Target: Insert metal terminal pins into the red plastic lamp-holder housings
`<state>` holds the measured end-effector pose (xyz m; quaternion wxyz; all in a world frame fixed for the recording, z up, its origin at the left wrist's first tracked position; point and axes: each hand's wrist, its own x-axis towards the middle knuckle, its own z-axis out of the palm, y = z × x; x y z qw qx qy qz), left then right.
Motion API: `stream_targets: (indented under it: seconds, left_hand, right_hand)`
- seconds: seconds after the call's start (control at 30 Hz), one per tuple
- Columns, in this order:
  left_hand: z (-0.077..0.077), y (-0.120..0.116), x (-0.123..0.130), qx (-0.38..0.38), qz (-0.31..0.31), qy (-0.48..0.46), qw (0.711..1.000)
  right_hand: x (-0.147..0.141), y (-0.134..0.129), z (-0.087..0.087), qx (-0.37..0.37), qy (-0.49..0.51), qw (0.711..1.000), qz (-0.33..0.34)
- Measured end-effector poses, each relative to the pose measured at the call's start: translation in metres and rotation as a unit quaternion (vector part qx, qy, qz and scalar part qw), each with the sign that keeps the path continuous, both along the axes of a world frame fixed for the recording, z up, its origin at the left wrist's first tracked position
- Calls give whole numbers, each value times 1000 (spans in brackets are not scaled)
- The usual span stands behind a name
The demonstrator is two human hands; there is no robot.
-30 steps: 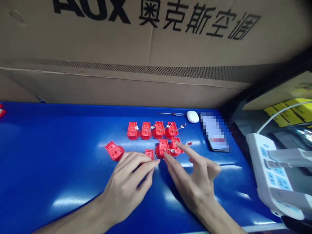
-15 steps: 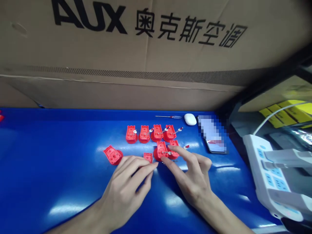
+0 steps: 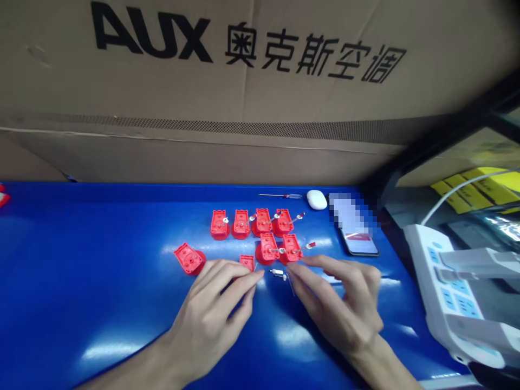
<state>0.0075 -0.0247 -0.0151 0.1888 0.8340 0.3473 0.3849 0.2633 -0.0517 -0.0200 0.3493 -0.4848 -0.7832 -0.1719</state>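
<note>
My left hand [image 3: 221, 303] is closed around a red plastic housing [image 3: 246, 262], most of it hidden by my fingers. A thin metal pin [image 3: 255, 267] sticks up beside its right edge. My right hand [image 3: 341, 295] has its fingers apart, with the tips at the lower edge of another red housing [image 3: 291, 248]. Small metal parts [image 3: 278, 274] lie on the blue table just left of those fingertips. Left of that housing stands one more red housing [image 3: 268, 248] with a metal rod in it.
A row of several red housings [image 3: 241, 223] with rods stands behind. A lone red housing [image 3: 189, 258] lies at the left. Farther back are a screwdriver [image 3: 280, 195], a white case [image 3: 317, 200] and a phone [image 3: 359, 241]. A white power strip [image 3: 426, 271] flanks the right edge; cardboard [image 3: 244, 92] rises behind.
My right hand has moved right and away from the middle red housing, which has shifted slightly up and left. The small metal parts now show more fully. My left hand has stayed put.
</note>
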Motion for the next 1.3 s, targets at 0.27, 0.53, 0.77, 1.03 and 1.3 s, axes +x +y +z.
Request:
stream_targets:
  seconds: [0.27, 0.53, 0.77, 1.03, 1.3]
  left_hand:
    - [-1, -1, 0, 2, 2, 3, 1000]
    - [-2, 2, 0, 6, -3, 5, 1000]
    - [-1, 1, -1, 7, -2, 13, 1000]
    - [-1, 1, -1, 10, -3, 16, 1000]
    - [-1, 1, -2, 8, -6, 22, 1000]
  right_hand:
    - [4, -4, -7, -187, 242, 944, -123]
    - [4, 8, -22, -244, 237, 939, -54]
    - [4, 13, -25, -236, 224, 945, -43]
    - [4, 14, -26, -225, 207, 951, -52]
    - [-21, -26, 22, -130, 225, 959, -114]
